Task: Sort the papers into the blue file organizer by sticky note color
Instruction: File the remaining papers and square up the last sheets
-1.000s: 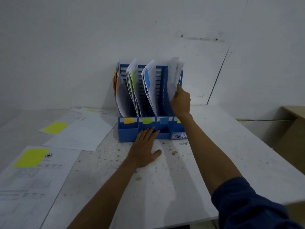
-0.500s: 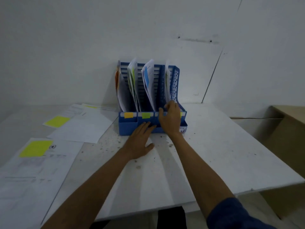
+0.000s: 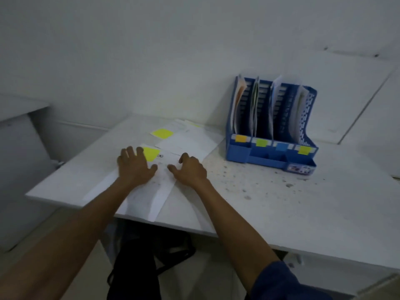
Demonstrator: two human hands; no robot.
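The white worktop (image 3: 270, 202) crosses the middle of the frame, speckled with dark spots. Left of centre the left hand (image 3: 135, 166) lies palm down, fingers spread apart, on the nearest paper (image 3: 149, 191), its fingertips touching the edge of that sheet's yellow sticky note (image 3: 151, 153). Just right of it the right hand (image 3: 190, 169) presses flat on the same sheet near its right edge, fingers loosely spread and gripping nothing; a dark blue sleeve (image 3: 285, 282) shows at the lower right. Beyond the hands, toward the centre top of the worktop, more papers (image 3: 188, 139) lie overlapped, one bearing a second yellow note (image 3: 162, 133). At the right of the frame, well apart from the hands, stands the blue file organizer (image 3: 272, 124), upright against the wall, with sheets standing in all four slots. Its front carries tabs, left to right: orange (image 3: 241, 138), green (image 3: 261, 142), blue (image 3: 281, 146), yellow (image 3: 304, 150)
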